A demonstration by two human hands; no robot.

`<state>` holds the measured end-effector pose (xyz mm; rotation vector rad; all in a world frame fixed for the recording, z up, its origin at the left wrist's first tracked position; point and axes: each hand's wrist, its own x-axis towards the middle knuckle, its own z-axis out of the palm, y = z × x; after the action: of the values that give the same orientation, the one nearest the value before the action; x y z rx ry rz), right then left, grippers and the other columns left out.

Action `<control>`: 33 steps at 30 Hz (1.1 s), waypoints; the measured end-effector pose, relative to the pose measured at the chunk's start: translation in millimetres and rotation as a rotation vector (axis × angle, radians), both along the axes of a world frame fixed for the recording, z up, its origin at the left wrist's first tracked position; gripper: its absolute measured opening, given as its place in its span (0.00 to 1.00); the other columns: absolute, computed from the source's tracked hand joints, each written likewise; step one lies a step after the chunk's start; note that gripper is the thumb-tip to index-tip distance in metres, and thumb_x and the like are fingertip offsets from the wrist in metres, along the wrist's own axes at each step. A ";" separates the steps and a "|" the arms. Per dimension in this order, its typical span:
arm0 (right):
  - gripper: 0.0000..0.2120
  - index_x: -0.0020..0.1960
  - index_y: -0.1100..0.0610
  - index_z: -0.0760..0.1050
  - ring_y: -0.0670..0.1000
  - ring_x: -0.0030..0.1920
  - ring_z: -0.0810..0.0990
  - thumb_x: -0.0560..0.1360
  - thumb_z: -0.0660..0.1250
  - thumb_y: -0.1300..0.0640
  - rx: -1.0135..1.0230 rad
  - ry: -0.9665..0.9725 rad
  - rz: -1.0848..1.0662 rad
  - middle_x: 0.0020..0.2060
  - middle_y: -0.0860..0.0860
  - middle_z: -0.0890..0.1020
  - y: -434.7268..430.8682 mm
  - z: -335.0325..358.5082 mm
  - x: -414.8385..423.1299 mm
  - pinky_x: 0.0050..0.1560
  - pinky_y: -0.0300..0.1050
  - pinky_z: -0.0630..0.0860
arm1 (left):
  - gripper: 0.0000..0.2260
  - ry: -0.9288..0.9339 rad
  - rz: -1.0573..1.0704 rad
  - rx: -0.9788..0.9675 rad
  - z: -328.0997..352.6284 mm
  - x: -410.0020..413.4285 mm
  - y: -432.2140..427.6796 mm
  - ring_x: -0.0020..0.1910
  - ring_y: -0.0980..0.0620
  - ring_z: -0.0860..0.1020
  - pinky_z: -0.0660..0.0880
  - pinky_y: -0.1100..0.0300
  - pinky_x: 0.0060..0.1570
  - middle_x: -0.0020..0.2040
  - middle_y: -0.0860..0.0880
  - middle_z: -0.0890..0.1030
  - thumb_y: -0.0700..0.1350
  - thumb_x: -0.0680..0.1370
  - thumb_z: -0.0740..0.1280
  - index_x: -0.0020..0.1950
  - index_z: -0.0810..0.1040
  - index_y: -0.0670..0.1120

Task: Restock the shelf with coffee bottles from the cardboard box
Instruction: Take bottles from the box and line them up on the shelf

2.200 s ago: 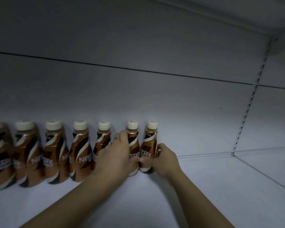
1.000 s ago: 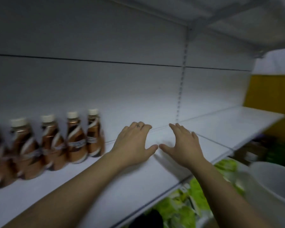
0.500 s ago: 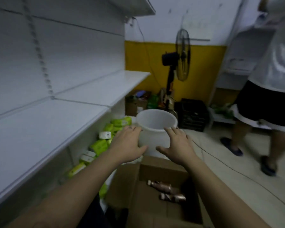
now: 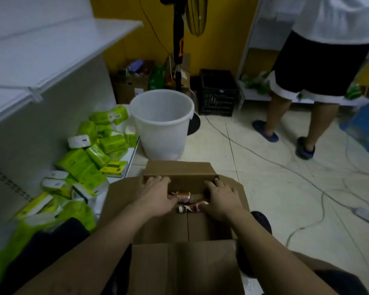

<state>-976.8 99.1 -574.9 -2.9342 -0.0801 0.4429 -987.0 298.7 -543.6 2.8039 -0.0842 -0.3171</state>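
A brown cardboard box (image 4: 180, 265) is standing open on the floor, its stiff flaps folded outward. Both forearms are reaching down into it. The left hand (image 4: 158, 196) is lying palm down over one end of a coffee bottle (image 4: 184, 196), with the fingers reaching toward the far wall of the box. The right hand (image 4: 221, 200) is covering the other end, with its thumb beside a second bottle (image 4: 190, 208). I cannot tell if either hand is gripping or only resting there. Both bottles are lying on their sides on the box bottom, between the hands; they are shining in copper-brown, and the second one is showing a pale round cap.

To the left of the box, soft green and white tissue packs (image 4: 90, 154) are lying in a loose heap under the white shelf (image 4: 41, 50). Just behind the box, a round white plastic bucket (image 4: 162, 133) is standing upright. Thin cables (image 4: 264, 158) are running across the pale tiled floor (image 4: 285, 199). Farther back, a black crate (image 4: 218, 92) with grid walls is sitting against the yellow wall, beside the dark pole of a fan (image 4: 178, 39). At the far right, another person (image 4: 320, 71) in dark shorts is standing.
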 end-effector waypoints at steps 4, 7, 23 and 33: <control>0.38 0.76 0.49 0.57 0.58 0.76 0.58 0.72 0.67 0.39 -0.009 0.136 0.007 0.77 0.56 0.58 -4.2 -41.9 16.8 0.73 0.63 0.54 | 0.23 0.251 0.068 -0.103 -54.1 22.7 -0.4 0.61 0.47 0.74 0.71 0.58 0.57 0.62 0.47 0.76 0.56 0.71 0.71 0.63 0.73 0.50; 0.35 0.74 0.48 0.60 0.57 0.73 0.63 0.72 0.69 0.42 0.004 0.190 0.017 0.76 0.54 0.60 -5.7 -70.9 35.9 0.71 0.59 0.60 | 0.27 0.420 0.143 -0.135 -101.4 35.4 -2.3 0.61 0.49 0.74 0.70 0.60 0.51 0.64 0.47 0.75 0.53 0.73 0.71 0.69 0.70 0.48; 0.30 0.71 0.51 0.66 0.56 0.66 0.70 0.72 0.69 0.45 -0.016 0.411 -0.006 0.66 0.54 0.71 -0.3 -229.9 137.3 0.65 0.54 0.68 | 0.27 0.541 0.255 -0.367 -266.9 149.9 -45.7 0.69 0.47 0.68 0.67 0.51 0.67 0.72 0.49 0.68 0.45 0.75 0.69 0.73 0.65 0.53; 0.29 0.73 0.51 0.62 0.59 0.70 0.62 0.74 0.66 0.50 -0.235 0.408 0.149 0.71 0.57 0.65 7.8 -301.5 156.9 0.71 0.60 0.59 | 0.36 0.351 -0.042 -0.050 -332.2 172.0 -50.5 0.76 0.47 0.51 0.58 0.48 0.72 0.79 0.52 0.50 0.50 0.74 0.69 0.77 0.53 0.53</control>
<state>-819.9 106.9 -876.4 -3.0005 -0.2055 1.1337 -815.1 248.2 -875.8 2.6550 -0.0688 -0.7981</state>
